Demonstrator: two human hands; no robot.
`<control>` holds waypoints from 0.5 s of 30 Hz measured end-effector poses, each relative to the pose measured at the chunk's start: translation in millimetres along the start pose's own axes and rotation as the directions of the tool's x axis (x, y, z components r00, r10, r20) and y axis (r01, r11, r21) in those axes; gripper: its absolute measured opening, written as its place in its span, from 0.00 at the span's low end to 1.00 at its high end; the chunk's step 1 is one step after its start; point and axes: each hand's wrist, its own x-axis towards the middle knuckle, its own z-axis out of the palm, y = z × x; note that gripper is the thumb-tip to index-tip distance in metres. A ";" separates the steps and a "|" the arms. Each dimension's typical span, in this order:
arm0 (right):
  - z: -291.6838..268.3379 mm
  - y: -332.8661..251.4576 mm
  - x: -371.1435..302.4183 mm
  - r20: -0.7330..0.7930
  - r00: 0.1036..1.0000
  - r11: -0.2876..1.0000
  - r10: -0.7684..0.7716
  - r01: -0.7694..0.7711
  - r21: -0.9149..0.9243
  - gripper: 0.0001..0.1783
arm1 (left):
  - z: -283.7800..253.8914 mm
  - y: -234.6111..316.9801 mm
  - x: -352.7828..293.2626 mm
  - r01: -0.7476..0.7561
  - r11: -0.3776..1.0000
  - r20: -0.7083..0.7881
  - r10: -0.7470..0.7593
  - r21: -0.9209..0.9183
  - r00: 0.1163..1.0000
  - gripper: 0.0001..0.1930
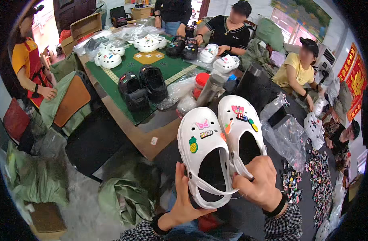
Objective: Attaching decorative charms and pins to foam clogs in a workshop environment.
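Observation:
A pair of white clogs is held up in front of me, toes pointing away. On the left clog (186, 160) are a pink bow charm (202, 125) and a pineapple charm (193, 145). The right clog (227, 105) bears several charms, another pineapple (253, 125) among them. My left hand (188, 209) is wrapped round the left clog's outer side and heel, thumb along its side. My right hand (258, 180) is closed at the right clog's heel, next to the straps, its fingertips partly hidden. A thin clear thread hangs near its fingers.
A green-topped table (107, 86) bears black clogs (141, 90), white clogs (150, 42) and plastic bags. Beyond my clogs stand a steel flask (211, 89) and a red-lidded jar (200, 82). Loose charms (318, 176) cover the dark table at right. Several people work around; chairs (99, 132) stand left.

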 end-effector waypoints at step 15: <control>-19.2 1.5 -86.6 -0.135 0.934 0.932 0.332 -0.347 -0.105 0.13 | 43.0 24.0 12.3 0.113 0.994 0.317 -0.108 0.004 0.942 0.63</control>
